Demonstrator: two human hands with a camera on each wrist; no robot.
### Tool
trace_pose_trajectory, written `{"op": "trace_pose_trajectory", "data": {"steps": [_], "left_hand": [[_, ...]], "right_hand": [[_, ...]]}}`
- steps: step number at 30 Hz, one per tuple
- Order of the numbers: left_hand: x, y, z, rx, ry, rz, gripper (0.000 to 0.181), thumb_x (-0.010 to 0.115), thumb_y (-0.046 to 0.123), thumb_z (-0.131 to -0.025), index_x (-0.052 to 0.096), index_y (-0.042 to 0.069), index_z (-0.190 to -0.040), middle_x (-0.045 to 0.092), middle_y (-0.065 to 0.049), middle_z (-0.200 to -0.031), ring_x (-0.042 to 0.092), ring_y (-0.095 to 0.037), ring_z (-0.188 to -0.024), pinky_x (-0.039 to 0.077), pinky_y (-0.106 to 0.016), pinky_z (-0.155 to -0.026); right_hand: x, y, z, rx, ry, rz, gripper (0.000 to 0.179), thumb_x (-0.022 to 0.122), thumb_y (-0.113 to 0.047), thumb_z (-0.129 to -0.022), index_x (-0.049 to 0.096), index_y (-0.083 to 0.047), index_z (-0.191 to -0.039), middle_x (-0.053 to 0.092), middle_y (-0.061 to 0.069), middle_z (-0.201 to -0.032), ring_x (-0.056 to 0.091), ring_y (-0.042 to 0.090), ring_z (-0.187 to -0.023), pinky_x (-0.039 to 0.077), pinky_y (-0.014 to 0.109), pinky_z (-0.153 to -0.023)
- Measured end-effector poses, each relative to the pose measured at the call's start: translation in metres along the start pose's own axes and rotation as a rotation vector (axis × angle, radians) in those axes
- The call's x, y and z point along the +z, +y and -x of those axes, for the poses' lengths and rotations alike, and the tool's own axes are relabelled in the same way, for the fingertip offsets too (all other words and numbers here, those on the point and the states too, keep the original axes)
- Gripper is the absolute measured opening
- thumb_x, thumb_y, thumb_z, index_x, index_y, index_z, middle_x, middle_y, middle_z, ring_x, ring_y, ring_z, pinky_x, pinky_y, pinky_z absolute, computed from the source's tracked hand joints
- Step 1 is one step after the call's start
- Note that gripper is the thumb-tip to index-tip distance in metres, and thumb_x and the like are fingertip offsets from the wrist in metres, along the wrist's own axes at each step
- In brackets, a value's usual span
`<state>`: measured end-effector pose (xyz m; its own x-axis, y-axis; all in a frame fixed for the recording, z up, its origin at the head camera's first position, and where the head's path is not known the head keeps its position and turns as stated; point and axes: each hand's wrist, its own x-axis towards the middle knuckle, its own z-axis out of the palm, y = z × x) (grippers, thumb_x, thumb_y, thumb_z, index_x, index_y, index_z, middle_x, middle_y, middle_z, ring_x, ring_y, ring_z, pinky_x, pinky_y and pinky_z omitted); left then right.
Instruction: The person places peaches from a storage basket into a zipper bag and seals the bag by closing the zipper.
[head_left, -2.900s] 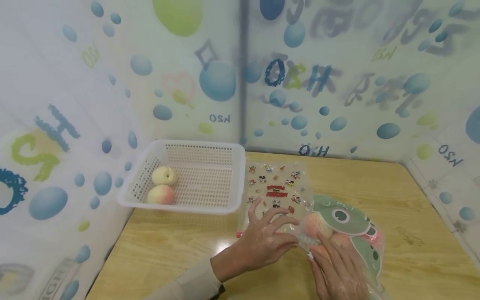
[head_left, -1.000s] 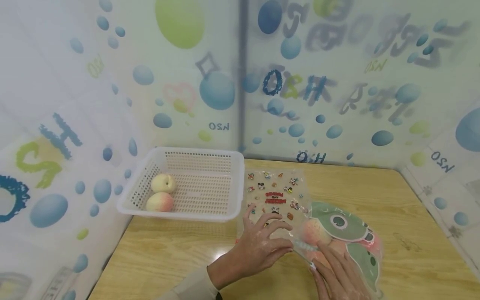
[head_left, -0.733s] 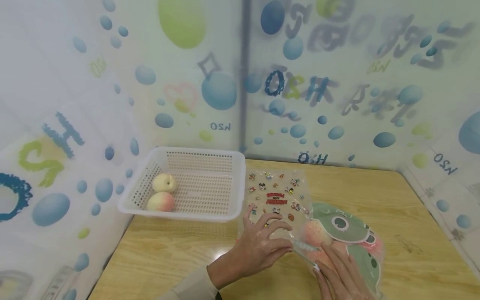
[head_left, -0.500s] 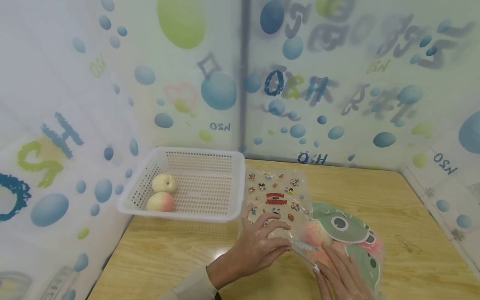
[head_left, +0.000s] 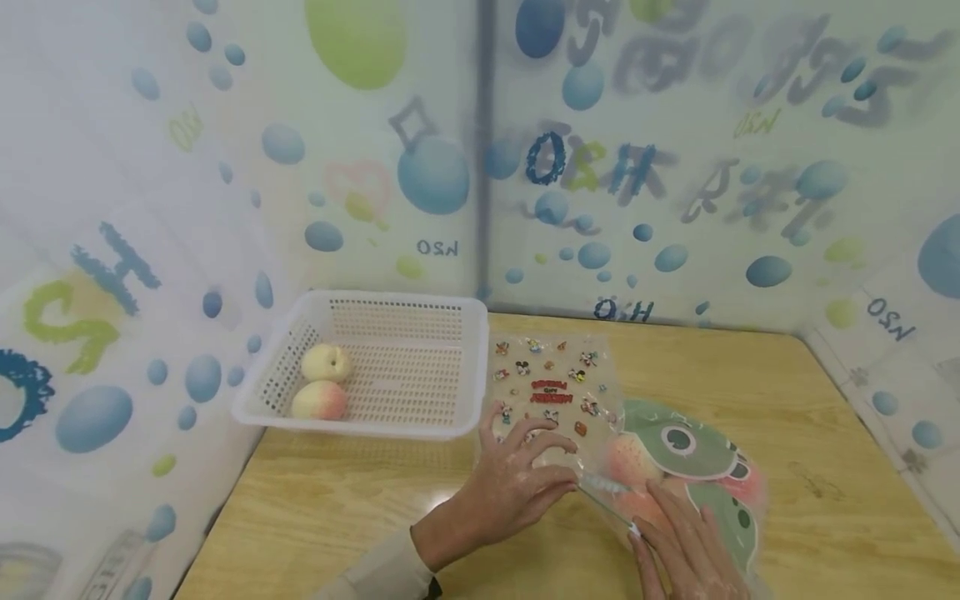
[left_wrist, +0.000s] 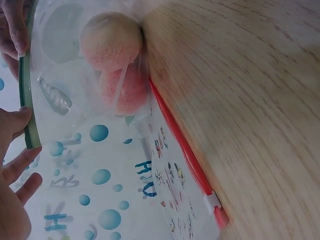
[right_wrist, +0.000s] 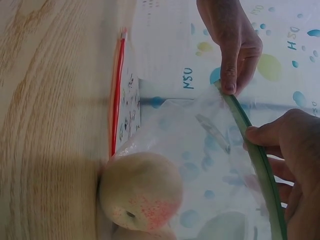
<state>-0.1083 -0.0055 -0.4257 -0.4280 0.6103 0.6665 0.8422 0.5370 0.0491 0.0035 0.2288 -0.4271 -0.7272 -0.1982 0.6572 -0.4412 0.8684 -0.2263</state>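
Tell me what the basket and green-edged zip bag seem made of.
White basket: probably rigid molded plastic, fairly matte, judging by its regular perforations. Green-edged zip bag: likely thin, glossy plastic film; it creases, and peaches show through.

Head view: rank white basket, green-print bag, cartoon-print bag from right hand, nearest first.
1. Green-print bag: pinched by the right hand.
2. Cartoon-print bag: beyond, to its left.
3. White basket: farther left.

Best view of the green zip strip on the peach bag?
Right wrist: the green zip strip runs long and close there. Left wrist shows a shorter stretch near the picture's edge; head, only a thin line.
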Motion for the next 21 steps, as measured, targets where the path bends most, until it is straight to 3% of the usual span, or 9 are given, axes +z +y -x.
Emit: {"op": "trace_pose_trajectory", "data": {"steps": [5,12,21], "left_hand": [[0.0,0.0,0.0,-0.017,0.003,-0.001,0.009,0.076,0.041,-0.091,0.08,0.033,-0.092,0.067,0.011,-0.119,0.05,-0.018,-0.129,0.014,-0.07,-0.109],[-0.001,-0.001,0.003,-0.019,-0.001,-0.009,0.007,0.075,0.039,-0.091,0.08,0.034,-0.09,0.066,0.011,-0.119,0.051,-0.018,-0.127,0.013,-0.073,-0.107],[-0.001,-0.003,0.003,-0.033,-0.037,-0.012,0.009,0.074,0.04,-0.093,0.079,0.033,-0.092,0.066,0.009,-0.122,0.05,-0.02,-0.128,0.013,-0.075,-0.107]], "right_hand": [[0.001,0.004,0.001,-0.02,0.042,-0.034,0.053,0.045,-0.045,-0.107,0.076,-0.003,-0.097,0.06,0.014,-0.139,0.058,0.034,-0.121,0.027,0.056,-0.115],[0.006,0.013,0.001,-0.122,0.15,-0.063,0.051,0.051,-0.042,-0.105,0.076,-0.001,-0.088,0.065,0.02,-0.128,0.061,0.04,-0.109,0.024,0.044,-0.118],[-0.001,0.011,-0.001,-0.063,0.047,0.012,0.06,0.044,-0.048,-0.105,0.077,-0.001,-0.085,0.064,0.02,-0.128,0.059,0.041,-0.112,0.021,0.044,-0.12]]}}
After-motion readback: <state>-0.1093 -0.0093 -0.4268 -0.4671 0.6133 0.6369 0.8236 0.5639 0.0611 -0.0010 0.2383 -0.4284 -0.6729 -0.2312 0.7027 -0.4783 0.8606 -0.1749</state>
